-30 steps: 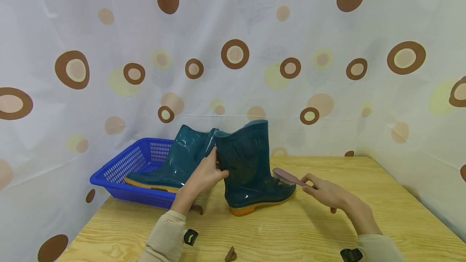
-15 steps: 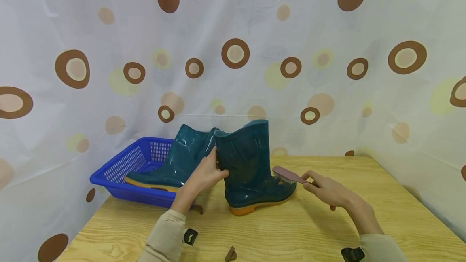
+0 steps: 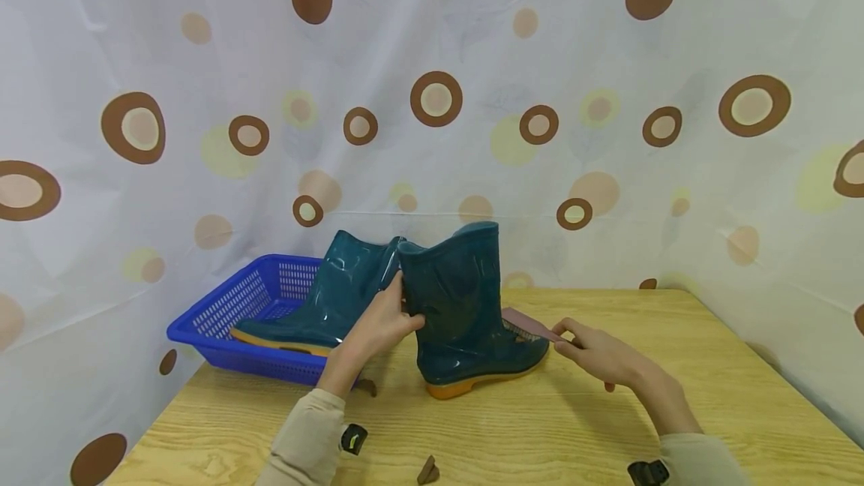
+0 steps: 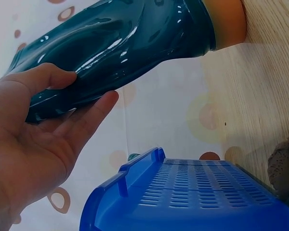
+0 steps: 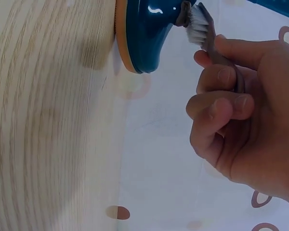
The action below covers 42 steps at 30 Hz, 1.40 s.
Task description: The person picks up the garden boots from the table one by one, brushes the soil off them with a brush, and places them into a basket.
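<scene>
A dark teal rain boot [image 3: 459,306] with an orange sole stands upright on the wooden table, toe to the right. My left hand [image 3: 383,321] grips the back of its shaft, thumb on the near side, as the left wrist view also shows. In my right hand [image 3: 601,355] is a mauve brush [image 3: 526,322], held by its handle. Its white bristles [image 5: 197,26] are down at the boot's instep, right beside a small brown lump [image 5: 183,13] on the boot. The fingers of the right hand curl round the handle.
A blue plastic basket [image 3: 223,313] stands at the left, with a second teal boot [image 3: 337,298] lying tilted across its rim. Brown clumps lie on the table [image 3: 513,441]: one clump [image 3: 367,387] by the basket, another clump [image 3: 428,471] at the front. A spotted curtain [image 3: 432,171] hangs behind.
The brush in my right hand has shifted slightly left along the instep and turned a little, its back now more toward the head camera. Left hand and boot stay put.
</scene>
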Motion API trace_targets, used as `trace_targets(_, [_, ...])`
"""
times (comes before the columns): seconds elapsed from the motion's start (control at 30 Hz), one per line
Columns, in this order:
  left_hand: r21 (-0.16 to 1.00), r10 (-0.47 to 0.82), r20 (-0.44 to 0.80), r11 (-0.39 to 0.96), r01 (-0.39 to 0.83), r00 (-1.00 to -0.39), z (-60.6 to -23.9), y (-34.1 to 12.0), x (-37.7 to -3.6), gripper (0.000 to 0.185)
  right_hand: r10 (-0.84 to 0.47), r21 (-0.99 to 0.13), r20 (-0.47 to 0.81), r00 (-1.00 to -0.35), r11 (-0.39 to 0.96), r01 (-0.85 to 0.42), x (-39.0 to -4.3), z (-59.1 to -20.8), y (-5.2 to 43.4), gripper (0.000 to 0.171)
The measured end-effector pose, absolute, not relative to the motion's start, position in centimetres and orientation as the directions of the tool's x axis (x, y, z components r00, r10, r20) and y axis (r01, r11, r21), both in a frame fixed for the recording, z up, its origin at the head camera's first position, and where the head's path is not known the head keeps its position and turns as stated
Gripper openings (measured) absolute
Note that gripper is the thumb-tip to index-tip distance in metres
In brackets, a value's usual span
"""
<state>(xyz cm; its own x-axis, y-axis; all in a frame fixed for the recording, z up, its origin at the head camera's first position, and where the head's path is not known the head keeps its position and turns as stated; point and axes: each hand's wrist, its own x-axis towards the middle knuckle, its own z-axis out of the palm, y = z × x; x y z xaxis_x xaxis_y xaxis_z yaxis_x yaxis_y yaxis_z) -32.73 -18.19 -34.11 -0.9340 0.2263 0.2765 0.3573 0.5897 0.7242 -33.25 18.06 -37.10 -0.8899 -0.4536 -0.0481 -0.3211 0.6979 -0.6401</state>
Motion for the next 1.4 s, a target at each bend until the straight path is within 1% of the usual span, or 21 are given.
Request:
trace_targets(0.27, [0.724, 0.229, 0.277, 0.588, 0.359, -0.933, -34.15, -18.17, -32.75, 0.078, -0.402, -0.617, -0.061, -0.914, 0.734, -0.282, -33.29, -37.36, 18.06, 0.035])
trace_targets(0.7, [0.725, 0.226, 0.267, 0.593, 0.35, -0.937, -34.04, -18.16, -32.67, 0.079, -0.376, -0.583, -0.032, -0.926, 0.759, -0.289, -32.99, -37.46, 18.41, 0.038])
trace_targets(0.9, [0.723, 0.228, 0.276, 0.591, 0.358, -0.934, -33.97, -18.19, -32.55, 0.076, -0.408, -0.611, -0.02, -0.913, 0.728, -0.312, -33.23, -37.47, 18.54, 0.037])
trace_targets(1.13, [0.727, 0.234, 0.269, 0.587, 0.356, -0.934, -33.84, -18.26, -32.58, 0.08, -0.493, -0.665, -0.032, -0.869, 0.66, -0.35, -33.47, -37.28, 18.19, 0.038])
trace_targets(1.3, [0.716, 0.235, 0.263, 0.602, 0.352, -0.936, -33.77, -18.17, -32.56, 0.081, -0.446, -0.606, -0.036, -0.894, 0.722, -0.336, -33.25, -37.16, 17.81, 0.038])
trace_targets(1.4, [0.714, 0.238, 0.262, 0.604, 0.354, -0.935, -33.84, -18.12, -32.57, 0.078, -0.407, -0.569, -0.029, -0.913, 0.758, -0.319, -33.13, -37.09, 17.8, 0.039])
